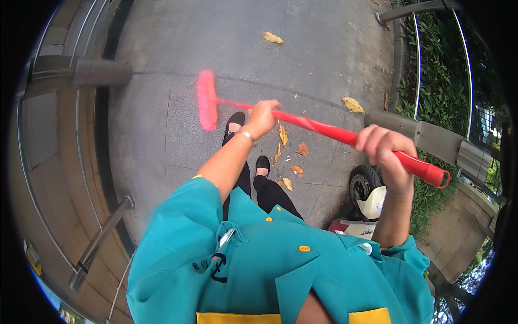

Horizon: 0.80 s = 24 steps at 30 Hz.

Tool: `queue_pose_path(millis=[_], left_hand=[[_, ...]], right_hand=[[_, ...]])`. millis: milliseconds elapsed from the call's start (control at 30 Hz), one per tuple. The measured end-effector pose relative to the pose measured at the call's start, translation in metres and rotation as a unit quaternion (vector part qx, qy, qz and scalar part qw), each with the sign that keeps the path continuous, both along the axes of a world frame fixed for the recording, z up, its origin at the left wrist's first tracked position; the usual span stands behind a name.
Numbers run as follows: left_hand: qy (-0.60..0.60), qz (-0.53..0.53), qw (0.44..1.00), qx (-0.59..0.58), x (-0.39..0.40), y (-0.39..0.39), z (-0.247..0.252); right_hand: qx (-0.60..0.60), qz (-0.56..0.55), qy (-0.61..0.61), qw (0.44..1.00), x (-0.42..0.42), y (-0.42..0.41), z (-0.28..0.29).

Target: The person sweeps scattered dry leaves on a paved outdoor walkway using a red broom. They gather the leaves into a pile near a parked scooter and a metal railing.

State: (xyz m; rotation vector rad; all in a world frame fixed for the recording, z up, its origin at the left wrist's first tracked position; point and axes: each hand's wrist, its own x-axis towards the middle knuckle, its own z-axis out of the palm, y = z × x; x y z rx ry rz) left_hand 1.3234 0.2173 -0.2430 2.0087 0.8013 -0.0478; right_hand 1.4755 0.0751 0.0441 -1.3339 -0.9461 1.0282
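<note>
A red-handled broom or brush with a pink head [207, 100] slants across the view. Its head is blurred, so the bristles do not show clearly. My left hand [263, 118] grips the thin lower part of the red handle [311, 124], close to the head. Higher up, my right hand [386, 152] is wrapped around the thick part of the same handle. The handle's end, with a hanging loop [444, 179], sticks out beyond my right hand. Whether the pink head touches the grey paving [251, 48] cannot be told.
Dry leaves [283, 135] lie by my black shoes [263, 163], with another leaf [272, 37] farther ahead. A parked scooter's wheel [363, 184] stands at the right. Metal posts [103, 73] and rails line the wall at left; a metal rail [439, 141] borders green shrubs [437, 65].
</note>
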Motion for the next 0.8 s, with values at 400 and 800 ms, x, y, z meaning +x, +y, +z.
queue_pose_path(millis=[400,800], left_hand=[[-0.29,-0.401,0.817,-0.296,0.133,-0.009,0.186],[-0.288,-0.358,0.687,-0.563,0.045,-0.11,0.334]], right_hand=[[-0.157,-0.222,-0.237,0.933,-0.006,0.019,-0.016],[-0.377,-0.456,-0.125,0.796,-0.203,-0.18,-0.067]])
